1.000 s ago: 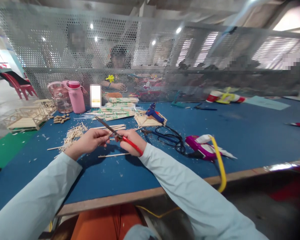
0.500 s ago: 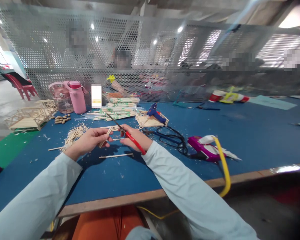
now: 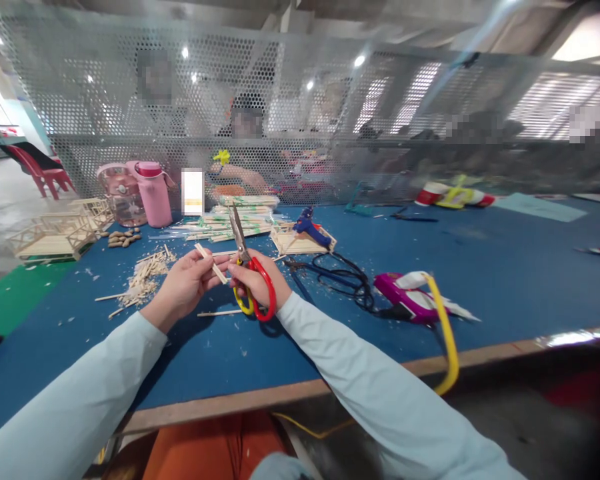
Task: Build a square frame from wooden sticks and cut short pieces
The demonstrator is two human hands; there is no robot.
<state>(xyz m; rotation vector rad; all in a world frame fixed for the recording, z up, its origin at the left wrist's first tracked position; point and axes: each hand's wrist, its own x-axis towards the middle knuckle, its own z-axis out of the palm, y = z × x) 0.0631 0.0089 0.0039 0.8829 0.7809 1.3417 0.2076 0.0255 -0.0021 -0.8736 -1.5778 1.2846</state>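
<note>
- We are seeing the left hand [image 3: 187, 280] at the centre-left of the frame, its fingers clamping on short wooden sticks [image 3: 211, 264] that are slanting down toward the right hand.
- We are watching the right hand [image 3: 261, 279] near the centre, its fingers closing around the red and yellow handles of the scissors [image 3: 242, 248]; the blades are pointing toward the top of the frame, and the sticks are lying just left of them.
- We are not managing to tell whether the right fingertips are touching the sticks.
- Below the hands, we are finding a single stick [image 3: 219, 313] lying on the blue desk [image 3: 280, 360].
- Left of centre, we are noticing a pile of stick offcuts [image 3: 143, 277], with peanuts [image 3: 123, 238] lying above it.
- At the left, we are spotting a wooden stick model [image 3: 53, 239]; right of it, a pink bottle [image 3: 155, 199] is standing upright.
- At the upper middle of the desk, wrapped chopsticks [image 3: 240, 219] are lying stacked, and right of them a blue glue gun [image 3: 313, 230] is resting on a stick frame [image 3: 286, 243].
- At the right, we are viewing a black cable [image 3: 347, 288] coiling near a magenta tool [image 3: 405, 299].
- Across the upper frame, a perforated screen [image 3: 205, 113] is standing behind everything.
</note>
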